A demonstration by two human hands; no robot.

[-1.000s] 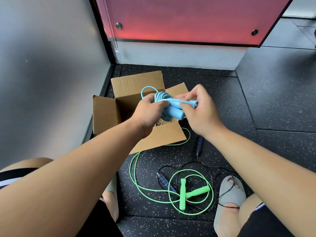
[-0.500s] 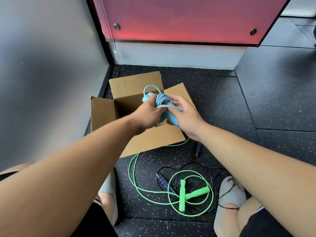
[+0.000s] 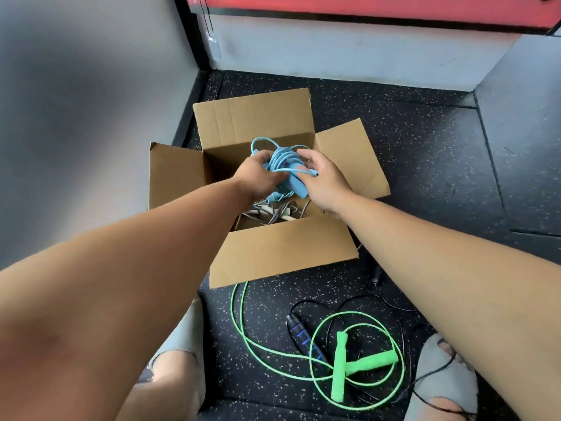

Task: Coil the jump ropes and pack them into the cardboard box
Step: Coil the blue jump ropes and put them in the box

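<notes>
A coiled light-blue jump rope (image 3: 280, 161) is held over the open cardboard box (image 3: 282, 250). My left hand (image 3: 258, 174) grips the bundle from the left and my right hand (image 3: 323, 174) holds its handles from the right, fingers curled round them. Inside the box, under the bundle, lies a grey and white rope (image 3: 273, 212). On the floor in front of the box a green jump rope (image 3: 349, 360) lies loose with its two handles crossed. A black rope with a blue-banded handle (image 3: 305, 338) is tangled with it.
The box stands in a corner, with a grey wall on the left and a white base with a red panel (image 3: 364, 7) behind. Its four flaps are spread open. My feet in grey slippers (image 3: 443, 381) flank the ropes on black speckled floor mats.
Both hands have lowered the blue bundle from above the box's front edge down into the box opening. The camera has leaned closer. The green and black ropes have not moved.
</notes>
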